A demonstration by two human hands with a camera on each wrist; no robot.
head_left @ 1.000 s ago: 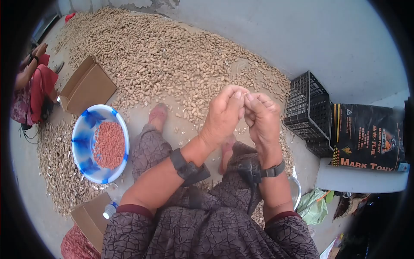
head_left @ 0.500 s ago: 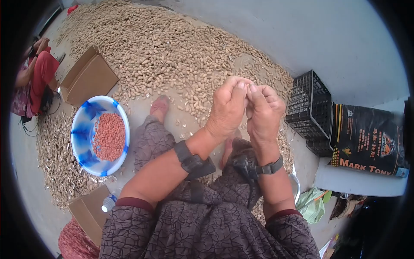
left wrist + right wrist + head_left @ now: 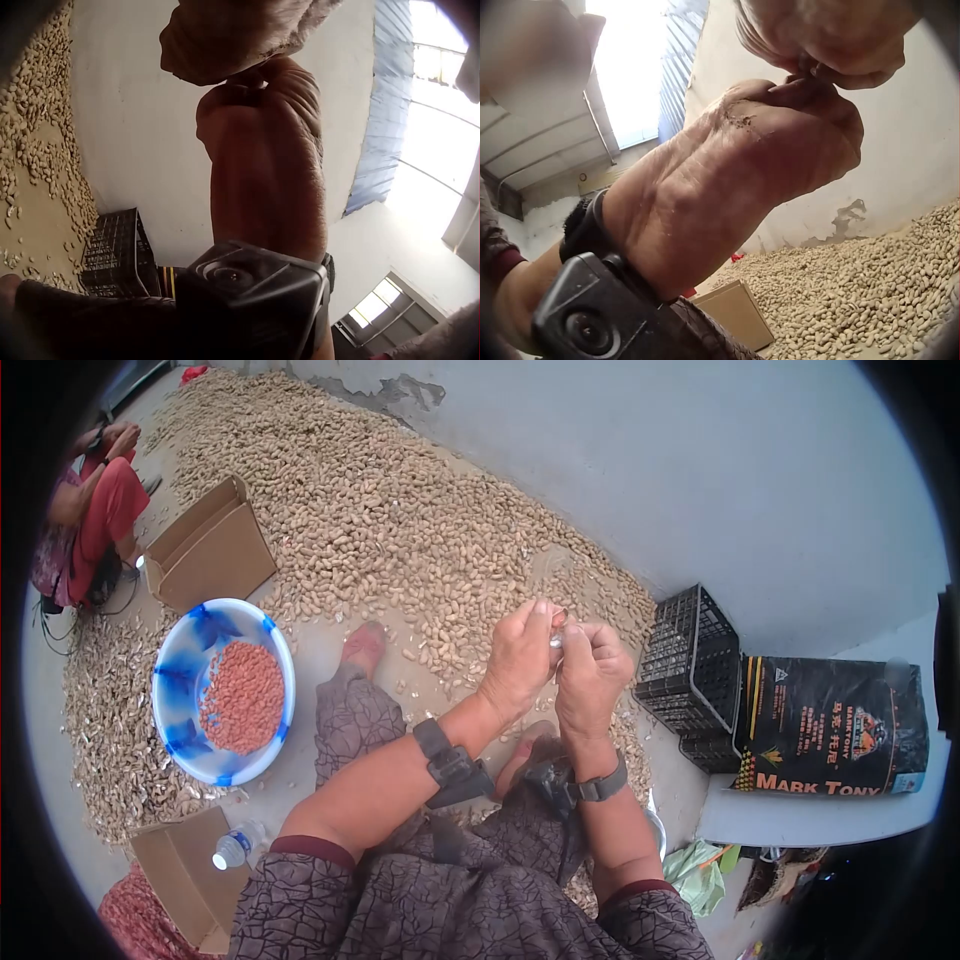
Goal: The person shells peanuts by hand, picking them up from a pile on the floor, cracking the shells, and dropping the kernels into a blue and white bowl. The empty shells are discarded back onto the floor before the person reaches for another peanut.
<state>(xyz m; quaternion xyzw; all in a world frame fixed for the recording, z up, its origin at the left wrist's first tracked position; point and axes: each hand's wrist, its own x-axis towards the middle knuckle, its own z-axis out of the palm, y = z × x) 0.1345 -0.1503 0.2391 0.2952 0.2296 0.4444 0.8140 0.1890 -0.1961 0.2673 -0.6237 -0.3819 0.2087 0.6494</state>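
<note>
In front of the lap, my left hand (image 3: 515,668) and right hand (image 3: 590,678) meet at the fingertips, thumbs up. Between them they pinch a peanut. A reddish bit like a kernel (image 3: 558,617) shows by the left thumb, and a pale piece of shell (image 3: 556,642) lies at the right thumb. Both wrist views see the hands from below, with curled fingers covering the peanut. To the left stands a blue and white basin (image 3: 172,732), part filled with shelled red peanuts (image 3: 243,698). Ahead spreads a large heap of unshelled peanuts (image 3: 360,500).
Empty shells (image 3: 110,730) surround the basin. Cardboard boxes (image 3: 215,555) and a plastic bottle (image 3: 238,844) stand on the left. Black crates (image 3: 690,650) and a black printed sack (image 3: 830,730) are at the right by the wall. Another person (image 3: 100,510) sits far left.
The head view has shifted. My hands have parted slightly at the fingertips, and a reddish bit and pale shell now show between them.
</note>
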